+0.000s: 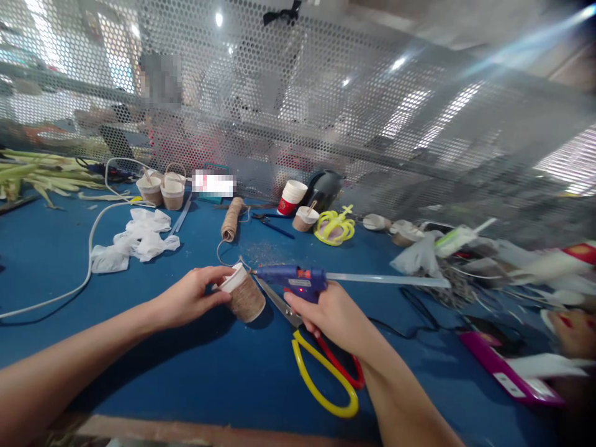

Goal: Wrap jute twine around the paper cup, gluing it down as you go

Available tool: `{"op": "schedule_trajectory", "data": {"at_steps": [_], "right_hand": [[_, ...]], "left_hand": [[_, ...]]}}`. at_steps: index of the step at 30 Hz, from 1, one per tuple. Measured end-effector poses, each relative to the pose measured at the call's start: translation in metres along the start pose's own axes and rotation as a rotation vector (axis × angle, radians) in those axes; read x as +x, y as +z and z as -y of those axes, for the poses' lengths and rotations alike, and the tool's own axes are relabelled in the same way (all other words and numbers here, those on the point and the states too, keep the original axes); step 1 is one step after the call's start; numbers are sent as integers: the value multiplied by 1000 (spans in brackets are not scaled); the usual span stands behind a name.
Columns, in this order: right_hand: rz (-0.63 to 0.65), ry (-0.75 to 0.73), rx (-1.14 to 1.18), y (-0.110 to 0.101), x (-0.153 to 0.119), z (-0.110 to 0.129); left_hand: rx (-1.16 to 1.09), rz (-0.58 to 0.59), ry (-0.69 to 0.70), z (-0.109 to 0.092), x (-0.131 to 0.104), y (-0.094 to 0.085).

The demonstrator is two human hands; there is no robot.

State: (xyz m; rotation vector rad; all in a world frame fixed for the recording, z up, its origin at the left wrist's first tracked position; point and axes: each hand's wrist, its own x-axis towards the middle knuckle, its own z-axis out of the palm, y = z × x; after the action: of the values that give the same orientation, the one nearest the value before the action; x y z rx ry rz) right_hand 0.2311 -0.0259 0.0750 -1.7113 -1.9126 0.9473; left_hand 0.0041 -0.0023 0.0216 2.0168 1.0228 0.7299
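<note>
Near the centre of the frame, the left hand (198, 297) pinches the rim of a tilted twine-wrapped cup (248, 299) between thumb and fingers. Just right of it, the right hand (338, 313) grips a blue glue gun (294, 278), nozzle close to the cup. Scissors (294, 318) lie partly beneath that hand; a twine spool (231, 220) lies above centre.

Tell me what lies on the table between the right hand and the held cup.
The head view shows scissors' blades there, between the right hand and the twine-wrapped cup.
</note>
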Motion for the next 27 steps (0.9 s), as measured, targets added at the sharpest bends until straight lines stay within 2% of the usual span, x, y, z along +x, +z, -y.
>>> {"op": "schedule_trajectory", "data": {"at_steps": [7,12,14,16,20,23,27], "right_hand": [[2,46,65,-1,13,-11],[-241,60,238,-14,45,-27],[-290,87,240,-18,62,-34],[-285,141,227,-18,78,-40],[-188,275,193,-5,100,-46],[-135,322,140,6,108,-46],[-160,331,33,7,112,-38]], "left_hand": [[-53,-2,-32,0,1,0],[-90,-26,19,2,2,-8],[-94,-39,32,1,2,-12],[-89,-50,44,-2,0,-15],[-19,-67,113,-9,-4,-19],[101,-65,198,-15,-8,-21],[205,-46,291,-22,-13,-23]]}}
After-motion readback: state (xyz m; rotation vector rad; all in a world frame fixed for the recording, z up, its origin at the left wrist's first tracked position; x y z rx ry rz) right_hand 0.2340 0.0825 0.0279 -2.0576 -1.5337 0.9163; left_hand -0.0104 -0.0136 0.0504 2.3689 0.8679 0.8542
